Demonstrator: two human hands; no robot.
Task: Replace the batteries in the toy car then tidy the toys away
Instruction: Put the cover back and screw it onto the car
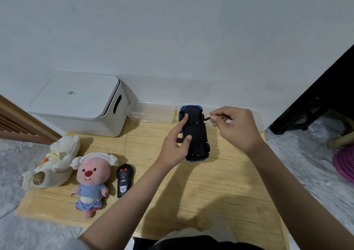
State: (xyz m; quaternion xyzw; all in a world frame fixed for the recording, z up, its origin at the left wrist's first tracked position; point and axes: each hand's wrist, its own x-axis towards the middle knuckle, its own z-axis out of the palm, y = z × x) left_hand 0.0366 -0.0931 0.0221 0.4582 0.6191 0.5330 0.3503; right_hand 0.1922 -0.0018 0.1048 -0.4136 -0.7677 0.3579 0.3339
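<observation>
Toy car upside down, right of centre frame, black underside up, long axis running from lower frame toward the wall. Gripped along its left flank by the left hand — thumb and forefinger curled onto the chassis. Right hand pinching a small screwdriver, tip touching the underside near the far wheels. White lidded storage box at upper left, closed, contents hidden; clear tray beside it against the wall, contents unclear. Remote control and two plush toys at lower left on the wooden mat.

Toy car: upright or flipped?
Flipped: the toy car shows its black underside and wheels, held by the left hand.
</observation>
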